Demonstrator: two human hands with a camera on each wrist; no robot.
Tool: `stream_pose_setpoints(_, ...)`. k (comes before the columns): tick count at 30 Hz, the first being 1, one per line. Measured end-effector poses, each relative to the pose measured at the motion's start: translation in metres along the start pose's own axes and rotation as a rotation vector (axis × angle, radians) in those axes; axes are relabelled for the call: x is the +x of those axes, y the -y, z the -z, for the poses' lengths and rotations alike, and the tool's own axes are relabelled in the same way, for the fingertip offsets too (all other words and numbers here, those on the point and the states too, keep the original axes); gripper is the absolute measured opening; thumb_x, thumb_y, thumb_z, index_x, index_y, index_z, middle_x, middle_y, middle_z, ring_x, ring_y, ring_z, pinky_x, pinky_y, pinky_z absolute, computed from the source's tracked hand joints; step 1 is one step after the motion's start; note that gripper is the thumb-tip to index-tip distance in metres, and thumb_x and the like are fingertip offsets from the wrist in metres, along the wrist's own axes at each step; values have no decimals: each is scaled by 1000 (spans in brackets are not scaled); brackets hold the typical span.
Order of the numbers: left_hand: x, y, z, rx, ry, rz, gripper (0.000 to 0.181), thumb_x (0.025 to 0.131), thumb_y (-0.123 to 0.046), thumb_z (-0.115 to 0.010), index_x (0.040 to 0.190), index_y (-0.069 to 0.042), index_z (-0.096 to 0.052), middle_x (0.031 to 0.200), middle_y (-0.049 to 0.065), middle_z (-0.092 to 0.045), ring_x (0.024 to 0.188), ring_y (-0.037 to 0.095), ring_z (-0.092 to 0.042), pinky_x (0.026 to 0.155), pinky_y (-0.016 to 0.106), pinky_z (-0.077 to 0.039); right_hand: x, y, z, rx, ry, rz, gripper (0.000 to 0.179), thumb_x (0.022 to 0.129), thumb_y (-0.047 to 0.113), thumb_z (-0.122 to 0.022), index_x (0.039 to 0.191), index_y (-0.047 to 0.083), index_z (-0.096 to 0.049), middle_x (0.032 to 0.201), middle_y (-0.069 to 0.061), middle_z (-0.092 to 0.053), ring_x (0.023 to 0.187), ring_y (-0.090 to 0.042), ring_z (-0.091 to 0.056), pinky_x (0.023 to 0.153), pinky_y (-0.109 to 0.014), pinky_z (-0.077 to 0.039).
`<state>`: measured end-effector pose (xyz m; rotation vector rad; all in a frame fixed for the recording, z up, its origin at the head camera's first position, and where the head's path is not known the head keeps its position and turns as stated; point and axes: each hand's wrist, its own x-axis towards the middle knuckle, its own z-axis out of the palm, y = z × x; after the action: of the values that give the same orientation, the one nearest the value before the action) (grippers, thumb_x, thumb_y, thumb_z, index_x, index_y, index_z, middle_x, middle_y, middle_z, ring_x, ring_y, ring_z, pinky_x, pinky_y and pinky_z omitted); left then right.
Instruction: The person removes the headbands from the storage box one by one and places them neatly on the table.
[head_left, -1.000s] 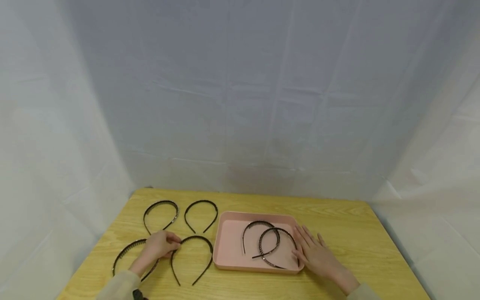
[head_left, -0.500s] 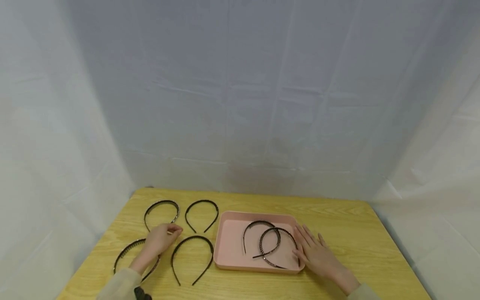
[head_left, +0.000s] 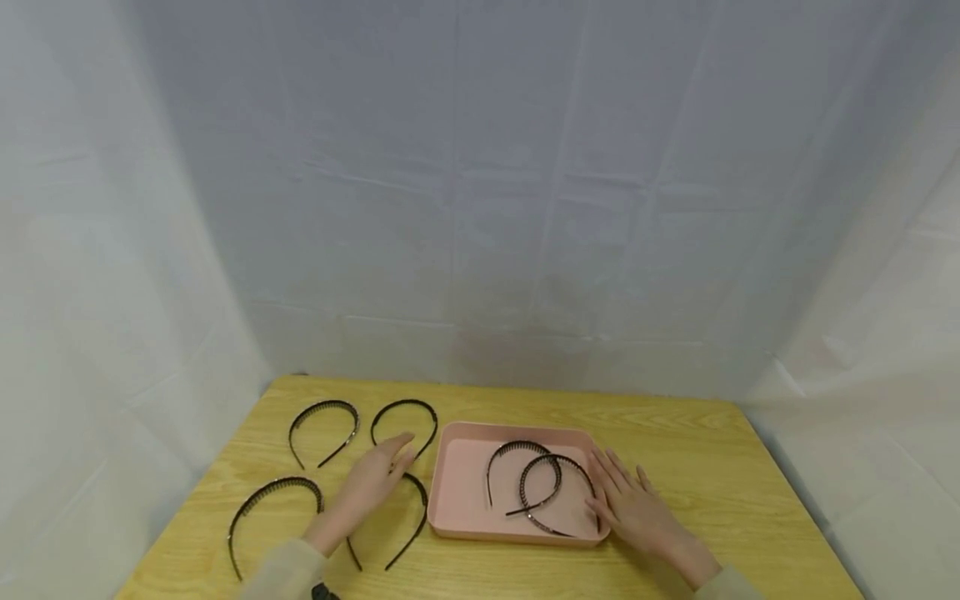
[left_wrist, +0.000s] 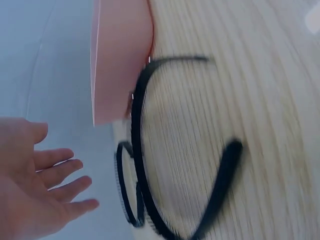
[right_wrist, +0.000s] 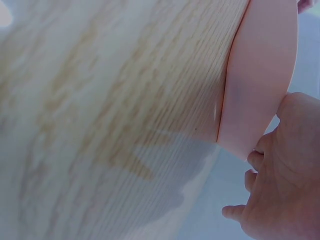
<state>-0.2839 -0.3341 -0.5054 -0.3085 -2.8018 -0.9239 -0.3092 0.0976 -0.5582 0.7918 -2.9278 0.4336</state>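
Note:
My left hand [head_left: 367,485] hovers with loosely extended fingers above the near inner headband [head_left: 424,500], covering part of it. Its fingertips lie over the lower part of the far inner headband [head_left: 405,402], and in the left wrist view the fingers [left_wrist: 62,175] hold nothing. Two more black toothed headbands lie to the left, the far outer headband [head_left: 322,405] and the near outer headband [head_left: 283,481]. My right hand [head_left: 636,512] rests against the right side of the pink tray [head_left: 461,492], fingers straight. Inside the tray, a plain headband [head_left: 521,445] and a shiny-dotted headband [head_left: 573,463] overlap.
Everything lies on a wood-grain table [head_left: 675,433]. White sheeting [head_left: 480,250] hangs behind the table and along both sides. A small dark object [head_left: 322,592] shows near the left sleeve [head_left: 285,575].
My left hand has let go near the near inner headband, lifted, and moved right and away towards the far inner headband. The right hand and the tray stay put.

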Motion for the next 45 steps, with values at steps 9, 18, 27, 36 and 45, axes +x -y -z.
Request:
stream_pose_setpoints(9,-2,-24,-34,119,65,-75,65,105,-34,-56,152,7,-39,157,27,-36,145,50,-30,112,74,-26,-1,6,5,43,-28,38,65,106,39,-52,157,2,-34,163,-21,-30,153,-35,-22,112,-73,-23)
stream_pose_setpoints(18,-3,-37,-50,157,152,10,79,103,-47,-54,157,4,-29,165,21,-23,152,43,-20,113,77,-16,-1,3,3,58,-34,39,68,106,42,-52,159,5,-31,165,-17,-27,152,-37,-21,112,-73,-23)
stream_pose_setpoints(27,-6,-31,-58,199,135,-27,80,103,-49,-52,157,5,-28,165,23,-22,151,44,-21,113,77,-15,5,14,19,60,0,20,66,105,33,-57,156,-1,-35,161,-23,-31,149,-44,-26,112,-75,-21)
stream_pose_setpoints(36,-7,-21,-67,314,95,-76,83,103,-58,-44,158,2,-29,167,18,-20,152,39,-20,113,76,-17,33,18,38,119,-145,59,47,103,20,-62,146,2,-54,155,-20,-43,137,-44,-46,103,-59,-47)
stream_pose_setpoints(45,-8,-23,-66,319,91,-103,83,103,-58,-44,156,5,-31,165,21,-22,152,41,-21,111,78,-18,66,21,52,255,-202,73,31,103,20,-61,130,6,-68,132,-16,-66,113,-35,-66,92,-53,-56)
